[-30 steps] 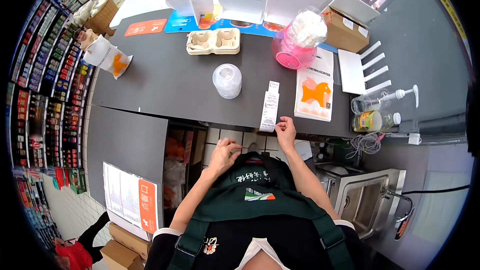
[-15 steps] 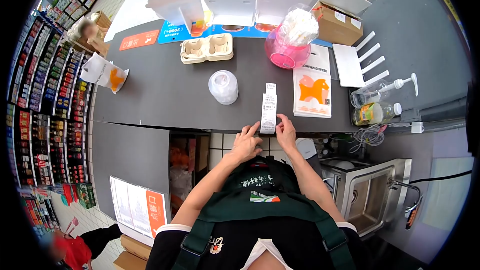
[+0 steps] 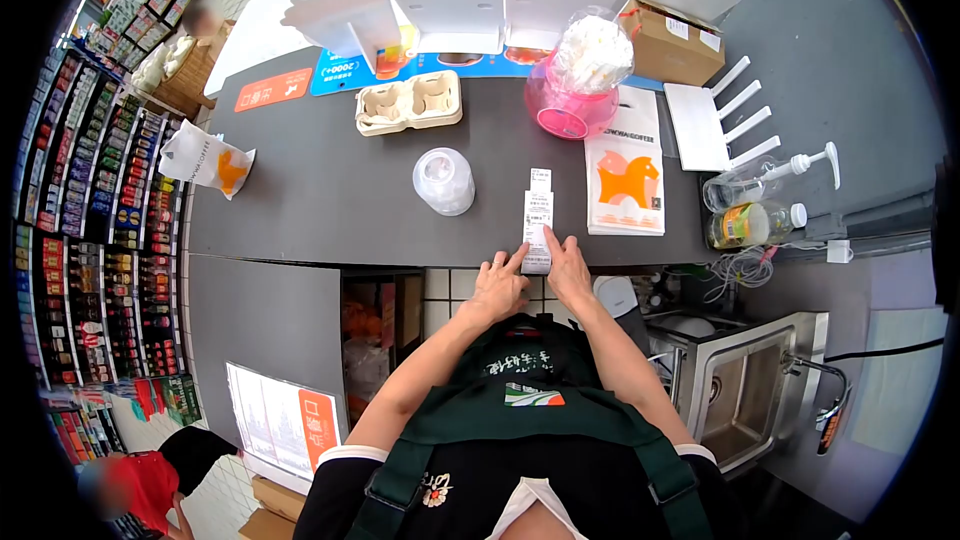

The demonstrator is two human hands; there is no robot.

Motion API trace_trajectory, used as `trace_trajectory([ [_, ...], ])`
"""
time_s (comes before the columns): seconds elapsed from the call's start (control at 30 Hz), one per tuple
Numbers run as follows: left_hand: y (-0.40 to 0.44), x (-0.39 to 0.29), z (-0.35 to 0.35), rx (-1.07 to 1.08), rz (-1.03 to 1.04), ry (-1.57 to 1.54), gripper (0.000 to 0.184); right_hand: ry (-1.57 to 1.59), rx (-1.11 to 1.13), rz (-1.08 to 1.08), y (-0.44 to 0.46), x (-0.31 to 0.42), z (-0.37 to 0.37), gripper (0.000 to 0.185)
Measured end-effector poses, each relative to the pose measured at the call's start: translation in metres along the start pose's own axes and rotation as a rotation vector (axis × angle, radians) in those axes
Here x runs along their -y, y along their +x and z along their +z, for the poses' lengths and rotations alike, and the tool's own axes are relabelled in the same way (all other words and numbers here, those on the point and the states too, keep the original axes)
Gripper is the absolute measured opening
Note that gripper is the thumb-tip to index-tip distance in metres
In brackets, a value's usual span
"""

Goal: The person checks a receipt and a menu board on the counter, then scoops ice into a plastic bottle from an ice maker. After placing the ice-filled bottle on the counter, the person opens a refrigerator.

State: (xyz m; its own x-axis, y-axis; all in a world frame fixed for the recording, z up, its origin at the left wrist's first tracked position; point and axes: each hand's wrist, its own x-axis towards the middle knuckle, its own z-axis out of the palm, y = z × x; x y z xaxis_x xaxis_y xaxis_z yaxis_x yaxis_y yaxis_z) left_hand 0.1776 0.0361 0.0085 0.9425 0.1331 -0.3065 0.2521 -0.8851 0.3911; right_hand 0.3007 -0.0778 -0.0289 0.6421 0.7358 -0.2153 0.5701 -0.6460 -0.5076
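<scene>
A long white printed receipt (image 3: pixel 538 208) lies flat near the counter's front edge, pointing away from me. My left hand (image 3: pixel 498 290) rests at its lower left side, fingers spread and the index fingertip at the paper's edge. From the other side, my right hand (image 3: pixel 569 272) touches the receipt, its index fingertip on the printed surface and the fingers apart. Neither hand grips the paper. Left of the receipt stands a clear plastic cup (image 3: pixel 444 182), and to its right lies a stack of white paper bags (image 3: pixel 625 185) with an orange horse print.
A cardboard cup carrier (image 3: pixel 408 103) and a pink container (image 3: pixel 570 105) of white wrapped items sit further back. Bottles (image 3: pixel 755 225) stand at the right, above a steel sink (image 3: pixel 752 390). A paper bag (image 3: pixel 207 158) stands far left. A person in red (image 3: pixel 140 485) is at lower left.
My right index finger has moved left from beside the receipt onto its surface. My left fingers stay at its left edge. The person in red has shifted.
</scene>
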Motion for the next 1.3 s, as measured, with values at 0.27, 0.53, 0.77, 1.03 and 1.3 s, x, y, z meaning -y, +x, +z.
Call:
trace_trajectory([
  [0.27,-0.02,0.002,0.002,-0.075,0.034,-0.098,0.034,0.016,-0.124,-0.156,-0.008,-0.008,0.004,0.062],
  [0.53,-0.05,0.026,0.007,-0.329,-0.063,-0.301,0.036,0.038,-0.17,-0.24,-0.015,-0.01,0.003,0.059],
  [0.77,-0.069,0.057,0.014,-0.174,-0.236,-0.083,0.042,0.078,-0.203,-0.258,-0.017,-0.009,0.002,0.054],
  [1.03,-0.066,0.053,0.004,0.099,-0.263,-0.106,0.042,0.091,-0.209,-0.25,-0.017,-0.012,0.008,0.053],
  [1.3,-0.061,0.056,-0.001,0.24,-0.291,-0.176,0.047,0.113,-0.174,-0.22,-0.016,-0.012,0.007,0.047],
])
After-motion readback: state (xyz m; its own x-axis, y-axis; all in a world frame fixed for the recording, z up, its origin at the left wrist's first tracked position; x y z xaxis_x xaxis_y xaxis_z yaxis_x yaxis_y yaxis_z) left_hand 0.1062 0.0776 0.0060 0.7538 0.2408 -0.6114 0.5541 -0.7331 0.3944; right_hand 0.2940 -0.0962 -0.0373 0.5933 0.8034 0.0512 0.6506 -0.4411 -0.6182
